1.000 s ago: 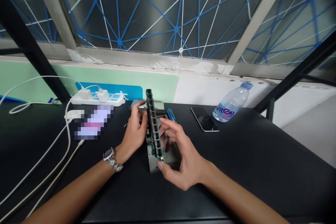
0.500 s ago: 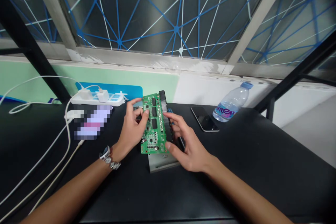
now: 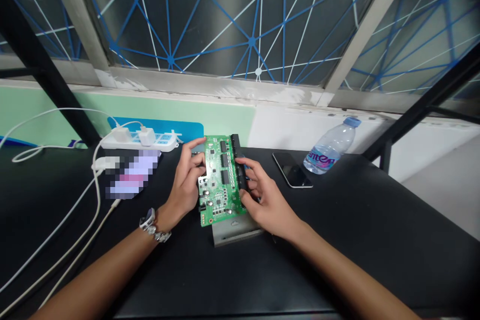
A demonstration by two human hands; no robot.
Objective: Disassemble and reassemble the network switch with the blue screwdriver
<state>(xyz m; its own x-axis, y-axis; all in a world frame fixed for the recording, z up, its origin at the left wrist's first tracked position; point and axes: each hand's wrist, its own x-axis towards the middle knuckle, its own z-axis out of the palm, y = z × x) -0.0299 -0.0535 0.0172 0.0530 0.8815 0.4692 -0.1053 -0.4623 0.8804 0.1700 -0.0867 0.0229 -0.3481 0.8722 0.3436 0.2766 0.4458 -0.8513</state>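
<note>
Between my hands is a green circuit board with black chips and a row of black connectors along its right edge. My left hand grips the board's left edge, index finger at the upper left corner and thumb at the side. My right hand holds the right edge, thumb and fingers on the connector row. Below the board, a grey metal plate with a folded front lip lies on the table, partly covered by the board and my right hand. Something blue behind the connectors is mostly hidden.
A dark phone and a water bottle are at the back right of the black table. On the left are a white power strip with plugs, white cables and a blurred-out flat object.
The board has tilted, so its face and the connector row show more fully, and its lower edge sits slightly lower. My left thumb has moved from the board's face to its left edge.
</note>
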